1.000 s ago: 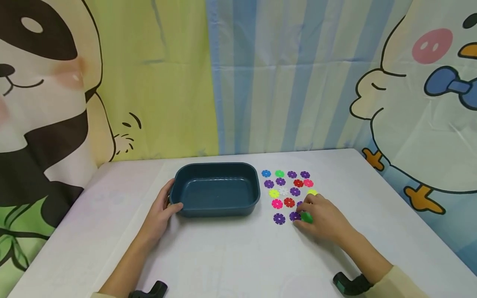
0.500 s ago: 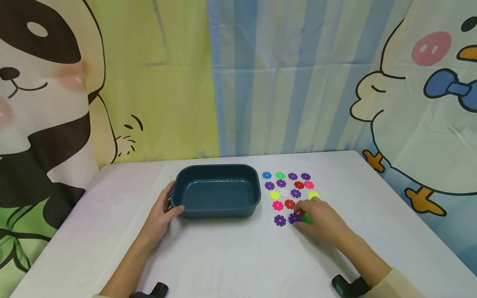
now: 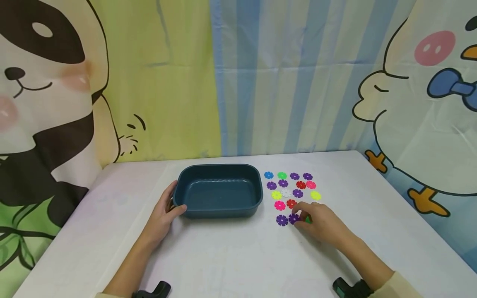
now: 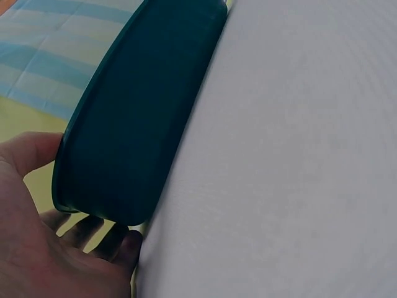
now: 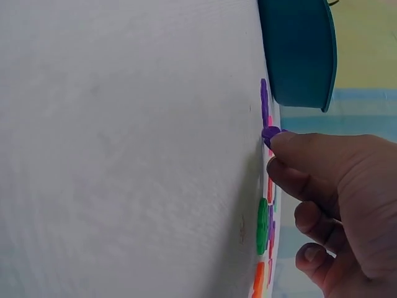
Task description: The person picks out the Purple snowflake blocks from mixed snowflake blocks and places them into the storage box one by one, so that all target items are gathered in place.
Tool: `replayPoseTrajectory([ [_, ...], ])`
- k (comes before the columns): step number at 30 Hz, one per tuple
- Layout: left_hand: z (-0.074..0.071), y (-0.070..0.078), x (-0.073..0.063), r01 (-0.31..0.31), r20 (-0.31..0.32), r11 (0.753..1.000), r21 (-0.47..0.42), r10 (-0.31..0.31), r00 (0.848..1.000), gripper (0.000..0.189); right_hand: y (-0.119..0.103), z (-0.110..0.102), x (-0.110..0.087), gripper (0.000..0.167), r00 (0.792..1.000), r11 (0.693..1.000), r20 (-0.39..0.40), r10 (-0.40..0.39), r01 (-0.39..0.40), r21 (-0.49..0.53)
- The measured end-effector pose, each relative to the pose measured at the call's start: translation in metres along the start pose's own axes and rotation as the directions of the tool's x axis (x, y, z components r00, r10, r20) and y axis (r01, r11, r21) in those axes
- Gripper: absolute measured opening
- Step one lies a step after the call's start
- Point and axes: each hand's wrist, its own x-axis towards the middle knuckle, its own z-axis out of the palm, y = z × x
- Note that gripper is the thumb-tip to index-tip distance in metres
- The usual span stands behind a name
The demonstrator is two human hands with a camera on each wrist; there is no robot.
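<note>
The right hand (image 3: 322,219) pinches a purple disc (image 3: 294,219) between thumb and forefinger, the two tips nearly closed with only the disc between them; its other fingers are bent and hold nothing. The disc is in the front row of the spread, to the right of the tub; in the right wrist view it looks tilted, and whether any edge touches the table (image 3: 238,260) cannot be told. Just to its left a second purple disc (image 3: 282,220) lies flat, and behind it sits a red disc (image 3: 292,203) with a pink disc (image 3: 280,205) beside that. On the other side a green disc (image 3: 308,219) lies under the hand, mostly covered by it, and the right wrist view shows an orange piece (image 5: 257,282) farther along. Toward the back are yellow, white, red, pink, green, blue and more purple discs, close together but mostly apart. The dark blue tub (image 3: 220,213) stands upright left of the discs, near their leftmost column. The left hand (image 3: 160,219) grips its left end, thumb at the rim and fingers bent around the end wall. A printed curtain (image 3: 290,82) hangs behind the table, and a black device (image 3: 350,288) sits at the right wrist.
</note>
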Motion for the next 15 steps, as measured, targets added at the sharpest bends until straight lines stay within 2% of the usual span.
replayPoseTrajectory([
  [7, 0.0007, 0.0000, 0.0000, -0.002, 0.000, 1.000, -0.014, 0.002, 1.000, 0.078, 0.0025, -0.0005, -0.0035, 0.032, 0.999, 0.995, -0.035, -0.019, 0.022, 0.096],
  [15, 0.0006, -0.0009, 0.0007, -0.002, 0.006, 1.000, -0.017, 0.002, 1.000, 0.078, 0.0004, -0.0066, -0.0042, 0.027, 0.989, 0.979, -0.147, 0.003, 0.026, 0.200],
])
